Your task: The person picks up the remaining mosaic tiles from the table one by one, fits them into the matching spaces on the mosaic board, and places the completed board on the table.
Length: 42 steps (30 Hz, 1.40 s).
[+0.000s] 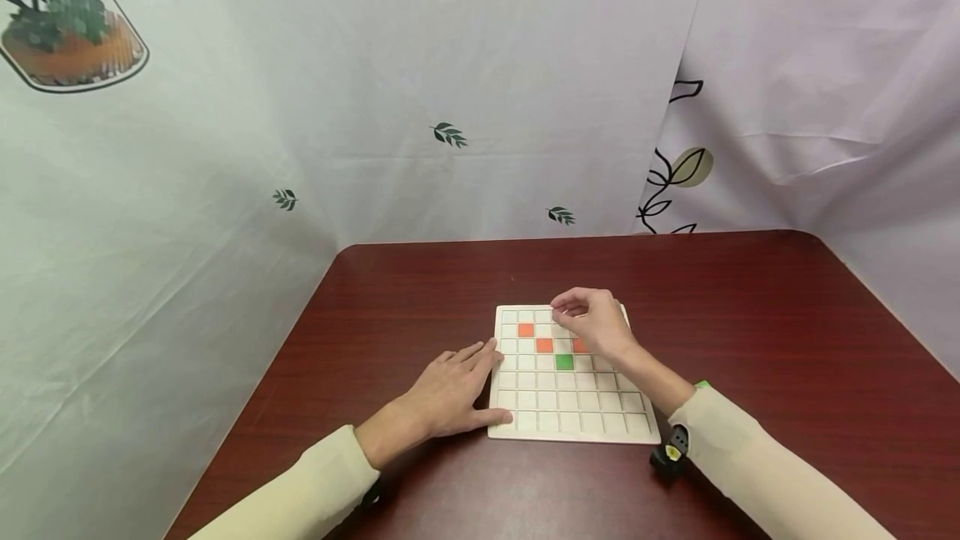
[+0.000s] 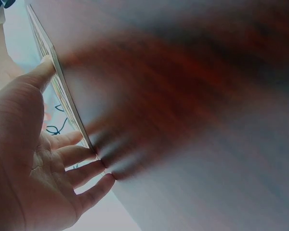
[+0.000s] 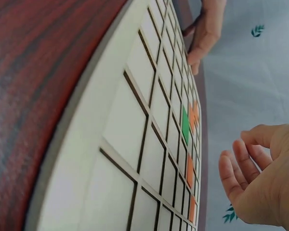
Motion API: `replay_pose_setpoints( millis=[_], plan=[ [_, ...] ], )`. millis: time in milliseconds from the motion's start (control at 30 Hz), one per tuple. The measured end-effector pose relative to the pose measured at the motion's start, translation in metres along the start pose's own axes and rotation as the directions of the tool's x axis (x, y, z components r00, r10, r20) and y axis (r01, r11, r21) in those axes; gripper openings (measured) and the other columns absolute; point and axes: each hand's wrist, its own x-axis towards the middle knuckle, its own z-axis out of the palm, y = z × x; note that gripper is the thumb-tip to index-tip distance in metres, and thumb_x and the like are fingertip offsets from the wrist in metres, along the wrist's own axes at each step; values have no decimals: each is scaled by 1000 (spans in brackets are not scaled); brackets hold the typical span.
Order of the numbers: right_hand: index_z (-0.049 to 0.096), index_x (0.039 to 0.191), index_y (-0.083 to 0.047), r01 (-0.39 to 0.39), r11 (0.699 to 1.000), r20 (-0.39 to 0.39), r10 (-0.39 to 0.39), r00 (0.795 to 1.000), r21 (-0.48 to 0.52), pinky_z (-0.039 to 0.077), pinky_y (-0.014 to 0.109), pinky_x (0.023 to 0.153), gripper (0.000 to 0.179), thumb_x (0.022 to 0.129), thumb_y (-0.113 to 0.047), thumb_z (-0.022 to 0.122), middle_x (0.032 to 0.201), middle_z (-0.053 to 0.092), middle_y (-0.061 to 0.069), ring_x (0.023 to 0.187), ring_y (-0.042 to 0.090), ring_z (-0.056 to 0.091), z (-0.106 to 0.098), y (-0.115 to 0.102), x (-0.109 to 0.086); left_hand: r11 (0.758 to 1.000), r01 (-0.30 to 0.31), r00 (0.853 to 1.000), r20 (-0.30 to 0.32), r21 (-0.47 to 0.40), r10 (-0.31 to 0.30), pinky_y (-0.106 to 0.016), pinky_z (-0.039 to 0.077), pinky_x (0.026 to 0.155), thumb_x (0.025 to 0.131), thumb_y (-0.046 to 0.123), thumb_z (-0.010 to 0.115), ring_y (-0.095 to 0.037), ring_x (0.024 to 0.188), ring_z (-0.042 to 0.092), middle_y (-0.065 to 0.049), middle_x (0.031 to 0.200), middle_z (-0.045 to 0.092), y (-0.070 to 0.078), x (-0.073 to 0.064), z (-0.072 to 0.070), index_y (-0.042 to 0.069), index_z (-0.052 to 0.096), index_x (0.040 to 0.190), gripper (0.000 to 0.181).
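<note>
A pale square grid board (image 1: 525, 435) lies on the table, mostly filled with white squares. Several orange squares (image 1: 526, 329) and one green square (image 1: 564, 362) show in its upper half. Flat beside the board, my left hand (image 1: 457, 390) rests with its fingertips at the left edge and its thumb over the lower left corner. My right hand (image 1: 596, 325) hovers over the upper right of the board and covers some squares. In the right wrist view, the right fingers (image 3: 245, 163) are loosely bent, with nothing visible between them and the thumb.
The dark red wooden table (image 1: 420, 290) extends around the board on all sides. Behind it hangs a white cloth (image 1: 487, 65) printed with leaves and potted plants. A black wrist device (image 1: 670, 452) sits at my right cuff, near the board's lower right corner.
</note>
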Motion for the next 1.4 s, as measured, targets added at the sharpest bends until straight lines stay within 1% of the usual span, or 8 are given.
replay_pose_setpoints(
  millis=[167, 367, 500, 633, 767, 1100, 1267, 1400],
  plan=[
    [74, 103, -5, 5, 1000, -12, -5, 1000, 18, 54, 33, 74, 17, 87, -11, 76, 90, 74, 3, 86, 19, 69, -6, 2, 1, 1000, 3, 1000, 6, -1, -3, -50, 37, 108, 86, 78, 47, -25, 144, 34, -10, 160, 31, 0, 0, 1, 13, 41, 150, 91],
    [74, 102, -11, 5, 1000, -29, -4, 1000, 25, 54, 32, 74, 15, 88, -14, 76, 94, 74, 4, 89, 20, 69, -16, 4, 1, 1000, 1, 1000, 7, -2, -1, -51, 37, 108, 86, 78, 48, -26, 144, 35, -10, 160, 31, 0, 0, 0, 13, 41, 150, 91],
    [73, 105, -10, 11, 999, -31, -10, 999, 37, 54, 29, 71, 18, 88, -15, 77, 97, 74, 5, 91, 21, 68, -23, 6, 0, 1000, 1, 1000, 4, 2, -1, -51, 38, 107, 86, 78, 48, -26, 144, 35, -10, 160, 32, 0, 0, 0, 13, 42, 150, 92],
    [72, 107, -10, 16, 1000, -37, -15, 999, 20, 53, 27, 70, 20, 88, -16, 77, 98, 74, 5, 92, 21, 68, -31, 8, -1, 1000, -4, 1000, -6, 6, 4, -50, 38, 107, 86, 78, 49, -26, 143, 37, -11, 159, 33, 1, 0, -1, 12, 42, 149, 91],
    [71, 107, -11, 16, 1000, -57, -16, 998, 1, 52, 27, 73, 21, 88, -17, 77, 99, 74, 5, 92, 21, 68, -39, 9, -2, 1000, -6, 1000, -9, 6, 7, -50, 38, 107, 87, 77, 49, -26, 143, 37, -11, 159, 33, 1, 0, -2, 12, 42, 149, 91],
    [70, 111, -13, 9, 1000, -64, -11, 998, -26, 50, 33, 78, 25, 89, -24, 76, 104, 73, 5, 93, 22, 67, -59, 12, -8, 1000, -9, 1000, -18, -4, 9, -50, 38, 107, 87, 75, 51, -27, 143, 37, -12, 159, 33, 0, -1, -2, 10, 43, 149, 90],
    [69, 114, -12, 3, 999, -68, -6, 998, -40, 50, 29, 78, 29, 92, -32, 73, 106, 73, 6, 95, 21, 67, -69, 15, -11, 1000, -10, 1000, -17, -6, 10, -50, 38, 106, 86, 76, 51, -27, 143, 36, -12, 159, 33, 0, -1, -2, 11, 43, 149, 91],
    [69, 114, -11, -1, 999, -67, -2, 998, -39, 51, 25, 78, 31, 93, -33, 71, 107, 73, 7, 97, 21, 67, -77, 18, -14, 1000, -6, 1000, -9, -5, 6, -50, 38, 107, 87, 76, 50, -26, 144, 35, -11, 160, 31, 0, -1, -2, 11, 42, 150, 91]
  ],
)
